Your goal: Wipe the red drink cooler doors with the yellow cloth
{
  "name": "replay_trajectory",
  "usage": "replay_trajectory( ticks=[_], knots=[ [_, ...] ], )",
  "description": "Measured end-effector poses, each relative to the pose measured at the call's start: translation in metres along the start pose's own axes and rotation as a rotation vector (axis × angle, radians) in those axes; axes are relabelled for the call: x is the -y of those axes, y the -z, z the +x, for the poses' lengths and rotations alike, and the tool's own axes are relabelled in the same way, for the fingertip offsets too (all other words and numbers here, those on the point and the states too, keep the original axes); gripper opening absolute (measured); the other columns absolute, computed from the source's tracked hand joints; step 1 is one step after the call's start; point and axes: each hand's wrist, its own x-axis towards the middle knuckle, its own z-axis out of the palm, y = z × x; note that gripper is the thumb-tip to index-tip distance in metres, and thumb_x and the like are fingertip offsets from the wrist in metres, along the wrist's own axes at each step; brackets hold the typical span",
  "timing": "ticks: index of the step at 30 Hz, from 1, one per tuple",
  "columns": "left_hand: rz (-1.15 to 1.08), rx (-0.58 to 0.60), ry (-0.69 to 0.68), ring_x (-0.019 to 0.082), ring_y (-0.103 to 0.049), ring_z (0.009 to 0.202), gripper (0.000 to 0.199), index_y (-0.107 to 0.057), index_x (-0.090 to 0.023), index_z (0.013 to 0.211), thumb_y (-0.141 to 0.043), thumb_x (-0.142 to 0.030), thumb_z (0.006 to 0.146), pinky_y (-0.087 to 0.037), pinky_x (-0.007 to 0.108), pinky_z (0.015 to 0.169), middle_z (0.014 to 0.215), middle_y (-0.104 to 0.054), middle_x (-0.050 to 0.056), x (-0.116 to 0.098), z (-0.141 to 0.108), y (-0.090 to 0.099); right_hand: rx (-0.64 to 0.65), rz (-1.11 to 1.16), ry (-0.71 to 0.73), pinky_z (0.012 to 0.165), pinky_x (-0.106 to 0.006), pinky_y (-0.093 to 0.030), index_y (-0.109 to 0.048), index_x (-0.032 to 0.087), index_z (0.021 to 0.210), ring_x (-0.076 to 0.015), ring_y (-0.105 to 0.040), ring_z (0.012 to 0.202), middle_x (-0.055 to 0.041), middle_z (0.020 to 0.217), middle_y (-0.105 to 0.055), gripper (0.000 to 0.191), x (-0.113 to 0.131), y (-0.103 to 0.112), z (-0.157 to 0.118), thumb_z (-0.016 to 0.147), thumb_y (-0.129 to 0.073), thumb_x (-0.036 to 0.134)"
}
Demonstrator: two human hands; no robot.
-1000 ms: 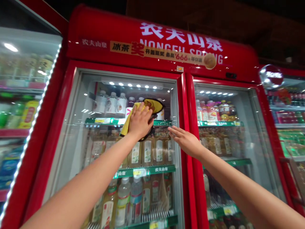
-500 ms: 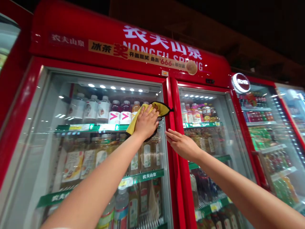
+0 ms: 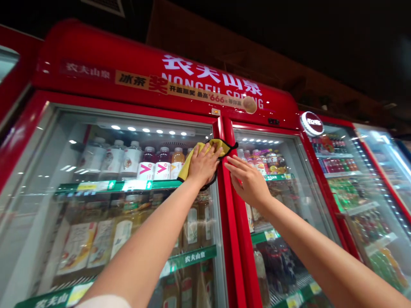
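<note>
My left hand [image 3: 204, 164] presses a yellow cleaning cloth [image 3: 186, 168] with black edging against the upper right part of the fridge's left glass door [image 3: 180, 201]. Its fingers lie over the cloth and hold it there; the thumb is hidden. Part of the cloth reaches onto the red door frame [image 3: 228, 205]. Just to the right, my right hand [image 3: 248, 179] is raised with its fingers stretched out and nothing in it. Those fingertips are at the red frame between the two doors; I cannot tell whether they touch it.
Behind the glass, several drink bottles [image 3: 163, 164] stand on shelves with green label strips [image 3: 122, 186]. A lit red header [image 3: 128, 55] with white lettering tops the fridge. More drink fridges [image 3: 349, 179] stand to the right, and a red cabinet edge [image 3: 16, 72] is at the left.
My left hand and the cloth have shifted slightly right, toward the door frame. My right hand has risen closer to the cloth. The view has tilted up a little.
</note>
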Motion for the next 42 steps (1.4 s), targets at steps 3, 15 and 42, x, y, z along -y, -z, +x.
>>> replay_trajectory(
  ticks=[3, 15, 42],
  knots=[
    [0.014, -0.064, 0.103, 0.028, -0.029, 0.152, 0.05, -0.049, -0.023, 0.148, -0.037, -0.033, 0.1, -0.016, 0.057, 0.126, 0.157, -0.045, 0.006, 0.003, -0.001, -0.002, -0.048, 0.031, -0.061, 0.109, -0.046, -0.051, -0.07, 0.02, 0.127, -0.026, -0.055, 0.135, -0.0094, 0.138, -0.065, 0.043, -0.007, -0.001, -0.005, 0.091, -0.047, 0.011],
    [0.073, -0.114, 0.191, 0.03, -0.027, 0.153, 0.053, -0.05, -0.021, 0.147, -0.036, -0.036, 0.099, -0.013, 0.058, 0.125, 0.157, -0.046, 0.007, 0.047, 0.008, 0.014, 0.031, 0.021, -0.096, 0.108, -0.047, -0.052, -0.072, 0.021, 0.123, -0.0269, -0.059, 0.13, -0.0081, 0.136, -0.067, 0.041, -0.001, -0.014, 0.0, 0.092, -0.047, 0.014],
    [0.252, -0.062, 0.316, 0.03, -0.028, 0.152, 0.054, -0.049, -0.021, 0.148, -0.038, -0.041, 0.099, -0.019, 0.057, 0.125, 0.158, -0.045, 0.007, 0.178, -0.082, 0.099, 0.051, 0.14, -0.029, 0.107, -0.05, -0.054, -0.072, 0.018, 0.122, -0.0293, -0.058, 0.132, -0.0095, 0.137, -0.066, 0.039, 0.115, -0.089, 0.03, 0.093, -0.047, 0.015]
  ],
)
